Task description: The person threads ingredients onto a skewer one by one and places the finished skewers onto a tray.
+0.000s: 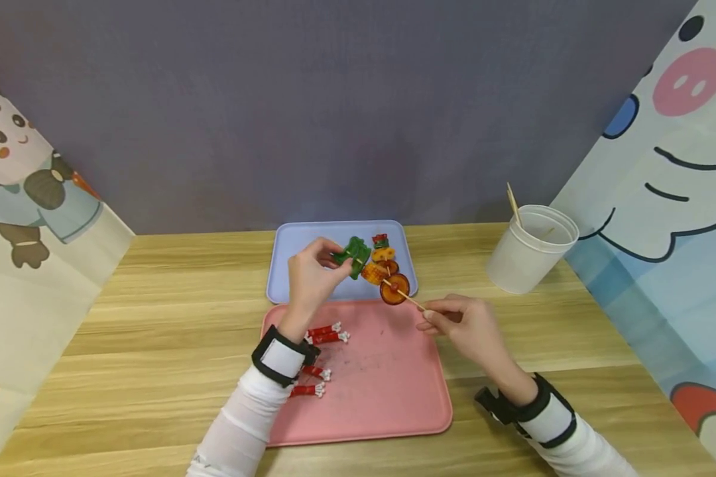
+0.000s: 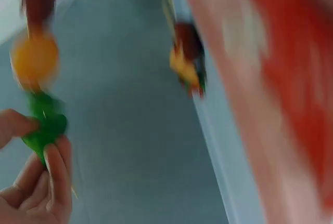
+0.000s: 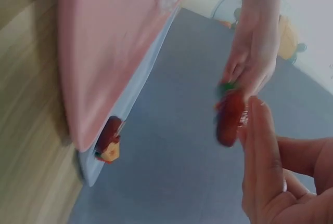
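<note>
My left hand [image 1: 313, 275] pinches a green leaf-shaped piece [image 1: 353, 256] between thumb and fingers. The piece lines up with a wooden skewer [image 1: 416, 304] that also carries an orange piece [image 1: 372, 273] and a round brown slice [image 1: 395, 289]. At the bare end of the stick, my right hand [image 1: 465, 326] pinches it between thumb and fingertips. The left wrist view shows the orange piece [image 2: 35, 60] just above the green piece [image 2: 47, 133]. A second loaded skewer, with a yellow piece [image 1: 383, 254], lies on the blue tray [image 1: 283, 242] behind the hands.
Nearer than the blue tray is a pink tray [image 1: 388, 404], with several red pieces with white ends [image 1: 329, 337] at its left, partly behind the left arm. A white bucket [image 1: 522, 262] holding wooden sticks [image 1: 514, 204] stands at the back right. A grey panel [image 1: 334, 119] rises behind.
</note>
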